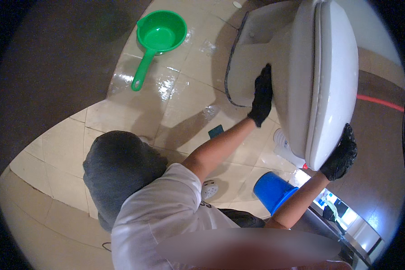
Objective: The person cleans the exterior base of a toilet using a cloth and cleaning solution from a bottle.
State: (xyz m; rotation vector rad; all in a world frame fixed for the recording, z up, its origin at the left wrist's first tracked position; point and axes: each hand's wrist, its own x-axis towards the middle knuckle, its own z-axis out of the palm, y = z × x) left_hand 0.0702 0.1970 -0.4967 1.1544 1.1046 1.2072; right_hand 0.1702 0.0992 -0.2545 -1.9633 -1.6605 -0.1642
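Note:
A white toilet (290,67) stands before me, tilted sideways in the view, with its lid (337,74) lowered. My left hand (263,94), in a black glove, lies against the lower side of the bowl. Its fingertips point towards the pedestal, and whatever may be under the palm is hidden. At the lid's front end, my right hand (341,155), also black-gloved, rests on the edge with its fingers along the top. The thumb cannot be made out. On the floor below my left forearm lies a dark green pad (216,131), partly covered.
A green dipper (161,30) with a long handle sits on the wet floor tiles (189,77). Near the bowl's front lies a white bottle (287,148) with a red cap. A blue bucket (273,190) stands by my right forearm. A red line (379,102) crosses the wall.

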